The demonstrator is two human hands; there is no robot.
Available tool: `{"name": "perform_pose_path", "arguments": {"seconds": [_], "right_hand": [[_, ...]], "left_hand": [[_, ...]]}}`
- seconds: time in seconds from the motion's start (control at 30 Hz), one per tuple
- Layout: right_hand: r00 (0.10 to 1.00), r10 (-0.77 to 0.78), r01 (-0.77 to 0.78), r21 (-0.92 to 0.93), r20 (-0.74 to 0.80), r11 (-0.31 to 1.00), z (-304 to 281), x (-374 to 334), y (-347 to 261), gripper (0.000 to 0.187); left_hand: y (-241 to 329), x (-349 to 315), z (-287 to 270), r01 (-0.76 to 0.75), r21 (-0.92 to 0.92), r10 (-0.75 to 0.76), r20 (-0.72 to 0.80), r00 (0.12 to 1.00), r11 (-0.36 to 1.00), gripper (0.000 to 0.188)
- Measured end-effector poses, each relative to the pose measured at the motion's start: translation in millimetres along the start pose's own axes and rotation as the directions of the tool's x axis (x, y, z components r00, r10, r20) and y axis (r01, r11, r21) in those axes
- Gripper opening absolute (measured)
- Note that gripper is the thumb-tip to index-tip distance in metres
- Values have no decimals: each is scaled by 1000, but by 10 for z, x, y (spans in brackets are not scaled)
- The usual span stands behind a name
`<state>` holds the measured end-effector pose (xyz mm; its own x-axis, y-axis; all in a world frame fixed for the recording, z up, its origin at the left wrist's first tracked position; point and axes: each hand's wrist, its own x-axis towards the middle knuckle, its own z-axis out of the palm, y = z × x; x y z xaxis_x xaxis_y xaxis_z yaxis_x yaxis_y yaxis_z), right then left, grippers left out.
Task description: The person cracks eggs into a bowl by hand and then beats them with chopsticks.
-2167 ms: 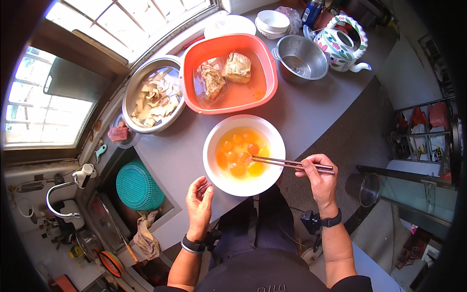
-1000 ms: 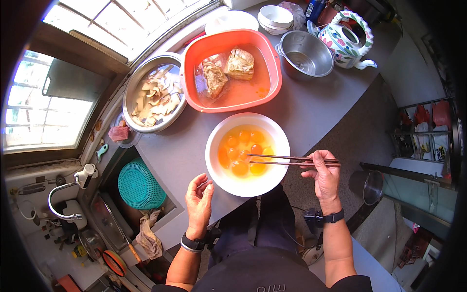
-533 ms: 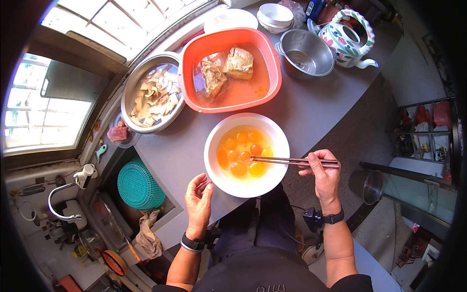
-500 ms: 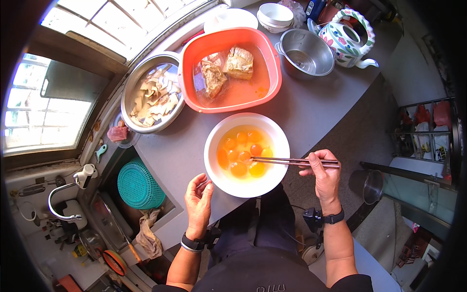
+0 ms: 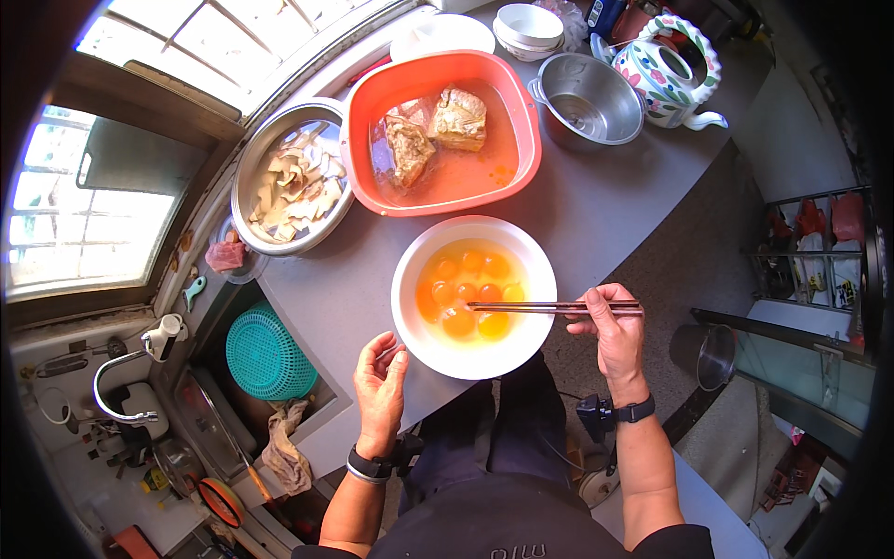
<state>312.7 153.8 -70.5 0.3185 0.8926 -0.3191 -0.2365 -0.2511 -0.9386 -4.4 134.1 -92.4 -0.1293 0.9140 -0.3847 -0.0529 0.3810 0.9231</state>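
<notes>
While left grip [image 5: 380,384] curls loosely, right grip [image 5: 616,337] pinches chopsticks [image 5: 531,306].

A grey counter [image 5: 601,200] carries a white bowl [image 5: 484,361], red basin [image 5: 456,207], steel bowl [image 5: 244,182], metal pot [image 5: 596,101] and floral teapot [image 5: 652,79].

Forward of the left hand [image 5: 380,384], a strip of counter [image 5: 340,279] offers a passage between the white bowl [image 5: 406,340] and the sunken bay holding the green basket [image 5: 270,354], until the metal bowl [image 5: 250,228] and red basin [image 5: 447,207] block it. Ahead between both hands, white bowl then basin bar the way. The chopsticks [image 5: 545,307] from the right hand [image 5: 607,331] span the bowl's right side. Forward of that hand, a broad counter lane runs to the steel pot [image 5: 591,102] and teapot [image 5: 647,74].
</notes>
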Motion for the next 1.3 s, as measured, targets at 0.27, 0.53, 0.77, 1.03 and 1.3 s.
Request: {"name": "perform_pose_path", "arguments": {"seconds": [0.27, 0.53, 0.77, 1.03, 1.3], "right_hand": [[999, 30, -31, 27, 16, 999, 62, 44, 11, 23], [1000, 1, -1, 13, 9, 1000, 64, 42, 17, 17], [998, -58, 58, 34, 3, 998, 104, 27, -82, 22], [996, -64, 67, -42, 64, 997, 177, 67, -51, 23], [999, -50, 51, -24, 15, 998, 173, 99, 44, 23]], "left_hand": [[11, 13, -11, 3, 17, -2, -14, 1000, 1000, 39], [29, 48, -8, -24, 29, 25, -24, 999, 999, 39], [25, 67, 4, -12, 14, 13, -26, 1000, 1000, 39], [25, 73, 0, -11, 11, 11, -29, 1000, 1000, 39], [12, 63, -6, -8, 18, 9, -31, 999, 1000, 38]]}}
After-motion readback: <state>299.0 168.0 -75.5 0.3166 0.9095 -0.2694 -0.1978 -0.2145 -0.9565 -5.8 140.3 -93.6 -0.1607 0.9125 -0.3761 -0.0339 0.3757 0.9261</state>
